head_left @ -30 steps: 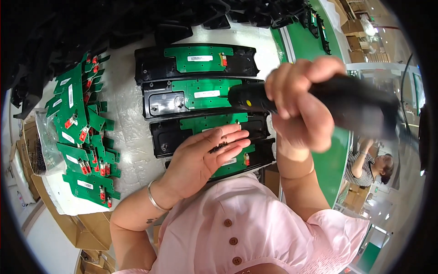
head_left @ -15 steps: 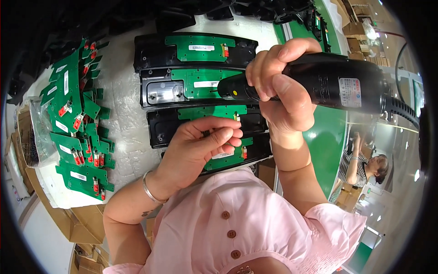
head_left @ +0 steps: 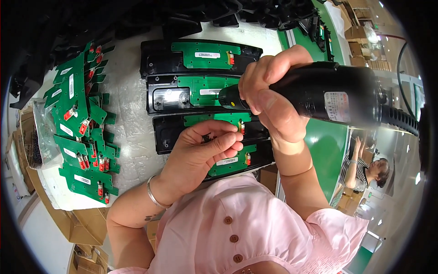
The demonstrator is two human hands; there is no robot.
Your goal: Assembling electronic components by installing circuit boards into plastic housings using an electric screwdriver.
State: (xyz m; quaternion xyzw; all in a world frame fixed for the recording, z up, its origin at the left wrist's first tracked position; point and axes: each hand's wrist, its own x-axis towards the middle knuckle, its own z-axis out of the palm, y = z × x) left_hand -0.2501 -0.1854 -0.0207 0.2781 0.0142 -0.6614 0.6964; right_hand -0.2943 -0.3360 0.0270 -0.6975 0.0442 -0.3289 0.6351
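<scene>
A workshop for electronics assembly is being indicated by heaped, flat green circuit boards [head_left: 95, 112], long black plastic housings [head_left: 169, 125] lying in a row, a thick, black corded power tool [head_left: 315, 89] being held over them, and brown cardboard boxes [head_left: 86, 226] standing around the white-covered worktable [head_left: 130, 123].

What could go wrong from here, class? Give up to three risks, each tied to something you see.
The tool in the right hand points at a green board; if it slips, it might scratch it. Small dark parts in the left hand could spill onto the panel beneath. Boards in the pile overlap, so knocking it might scrape them.
</scene>
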